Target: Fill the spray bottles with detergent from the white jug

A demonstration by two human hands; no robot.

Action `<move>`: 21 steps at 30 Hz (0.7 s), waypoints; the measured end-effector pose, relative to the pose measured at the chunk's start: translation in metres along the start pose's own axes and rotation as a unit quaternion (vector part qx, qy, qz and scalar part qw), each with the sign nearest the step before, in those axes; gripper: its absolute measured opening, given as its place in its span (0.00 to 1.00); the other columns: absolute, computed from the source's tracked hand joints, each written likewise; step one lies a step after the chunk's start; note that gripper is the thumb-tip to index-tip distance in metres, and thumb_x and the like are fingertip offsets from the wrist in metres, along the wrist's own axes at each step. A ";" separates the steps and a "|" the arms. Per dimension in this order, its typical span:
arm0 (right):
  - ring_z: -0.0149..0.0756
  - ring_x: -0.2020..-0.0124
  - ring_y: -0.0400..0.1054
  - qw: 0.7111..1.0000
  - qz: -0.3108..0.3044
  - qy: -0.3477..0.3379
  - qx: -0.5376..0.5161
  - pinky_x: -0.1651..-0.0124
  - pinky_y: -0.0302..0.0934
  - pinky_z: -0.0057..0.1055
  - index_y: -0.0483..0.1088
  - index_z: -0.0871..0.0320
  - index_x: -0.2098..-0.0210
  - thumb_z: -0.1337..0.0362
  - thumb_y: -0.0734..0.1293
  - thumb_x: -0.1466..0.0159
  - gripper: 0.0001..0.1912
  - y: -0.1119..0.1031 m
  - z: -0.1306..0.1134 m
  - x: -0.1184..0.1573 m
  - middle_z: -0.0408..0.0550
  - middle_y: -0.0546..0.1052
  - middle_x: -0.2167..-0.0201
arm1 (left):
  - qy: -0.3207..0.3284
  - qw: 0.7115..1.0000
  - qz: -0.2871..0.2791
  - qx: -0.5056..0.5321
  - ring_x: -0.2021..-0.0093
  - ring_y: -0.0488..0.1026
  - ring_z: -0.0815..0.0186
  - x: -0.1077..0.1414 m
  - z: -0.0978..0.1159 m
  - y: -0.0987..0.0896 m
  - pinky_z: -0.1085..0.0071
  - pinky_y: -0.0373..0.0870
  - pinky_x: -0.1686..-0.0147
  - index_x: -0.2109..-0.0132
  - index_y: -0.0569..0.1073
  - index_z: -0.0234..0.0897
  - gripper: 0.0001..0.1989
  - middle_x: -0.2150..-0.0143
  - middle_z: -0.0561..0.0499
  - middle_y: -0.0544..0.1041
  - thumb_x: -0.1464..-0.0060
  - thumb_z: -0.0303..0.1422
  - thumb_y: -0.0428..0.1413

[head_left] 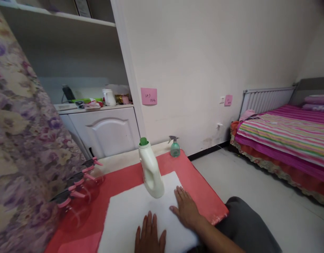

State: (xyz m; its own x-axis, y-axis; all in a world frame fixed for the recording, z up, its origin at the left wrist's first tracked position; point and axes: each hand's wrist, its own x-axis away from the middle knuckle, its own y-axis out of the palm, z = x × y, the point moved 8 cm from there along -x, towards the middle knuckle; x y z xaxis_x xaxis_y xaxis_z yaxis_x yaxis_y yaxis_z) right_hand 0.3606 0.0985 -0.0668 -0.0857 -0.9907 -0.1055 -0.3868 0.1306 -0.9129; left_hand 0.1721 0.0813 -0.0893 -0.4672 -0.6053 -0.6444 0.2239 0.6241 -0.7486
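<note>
My left hand (150,234) lies flat on a white cloth or sheet (122,214), fingers spread and pointing away from me. Farther right on the same sheet rests my right hand (186,208), also open, near its right edge. Neither hand holds anything. Just beyond them a pale, off-white jug-shaped bottle (150,168) with a built-in handle stands upright on the sheet's far part. Green shows at its mouth, and I cannot tell whether that is a spout or a cap. Both hands are apart from the bottle.
Several clear spray bottles (77,207) with pink and black heads line the left of the red tabletop (125,184). A small green spray bottle (175,149) stands at the far right corner. Behind are a white cabinet (109,131) and wall; a bed (283,140) is at right.
</note>
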 end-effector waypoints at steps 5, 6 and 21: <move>0.52 0.30 0.42 0.999 0.013 0.040 0.019 0.30 0.39 0.46 0.50 0.73 0.33 0.43 0.48 0.32 0.42 -0.017 0.044 -0.012 0.64 0.51 0.31 | 0.012 1.000 0.001 -0.019 0.44 0.72 0.51 -0.001 0.002 -0.003 0.51 0.65 0.48 0.44 0.72 0.32 0.24 0.42 0.37 0.74 0.41 0.40 0.47; 0.52 0.30 0.42 0.999 0.013 0.040 0.022 0.30 0.39 0.45 0.50 0.72 0.33 0.42 0.48 0.32 0.42 -0.019 0.049 -0.015 0.62 0.51 0.31 | 0.017 1.000 0.004 -0.025 0.45 0.72 0.51 -0.001 0.002 -0.004 0.51 0.65 0.48 0.44 0.72 0.32 0.23 0.42 0.37 0.74 0.41 0.40 0.47; 0.58 0.30 0.39 0.988 0.030 0.146 0.049 0.31 0.36 0.49 0.48 0.80 0.34 0.41 0.48 0.33 0.46 -0.049 0.118 -0.016 0.71 0.48 0.31 | 0.007 0.999 0.046 -0.012 0.44 0.71 0.51 0.002 0.003 -0.003 0.51 0.62 0.47 0.42 0.70 0.34 0.23 0.42 0.38 0.74 0.41 0.38 0.46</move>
State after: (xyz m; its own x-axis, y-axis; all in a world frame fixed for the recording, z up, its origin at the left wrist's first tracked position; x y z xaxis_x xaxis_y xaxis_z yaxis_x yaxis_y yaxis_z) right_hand 0.4895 0.1032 -0.0674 -0.3719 -0.9266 -0.0549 -0.2840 0.1699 -0.9437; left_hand 0.1728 0.0767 -0.0883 -0.4580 -0.5373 -0.7082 0.2459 0.6890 -0.6817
